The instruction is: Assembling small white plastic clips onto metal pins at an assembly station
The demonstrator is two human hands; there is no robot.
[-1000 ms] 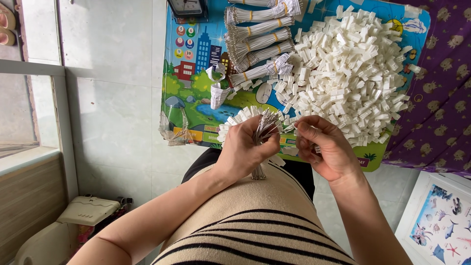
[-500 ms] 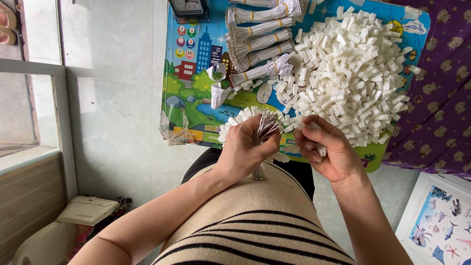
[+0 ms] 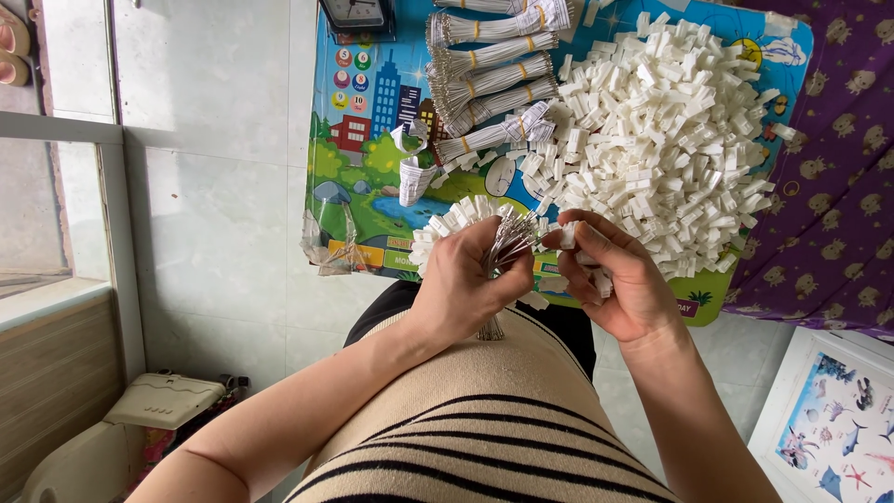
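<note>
colourful picture mat lies on the pale tiled floor, far from the body; cartoon buildings and round coloured number discs at its far left part. on it, far right: a large heap of small white plastic connectors, too many to count. left of the heap, about six tied wire bundles, white-tipped, banded yellow. a dark clock-like device sits at the mat's far edge. left hand curled closed around a fan of thin wires, many ends already capped white. right hand half closed, fingertips pinching one white connector just beside the wire ends, a few more cupped in the palm. fish-print picture board near right.
</note>
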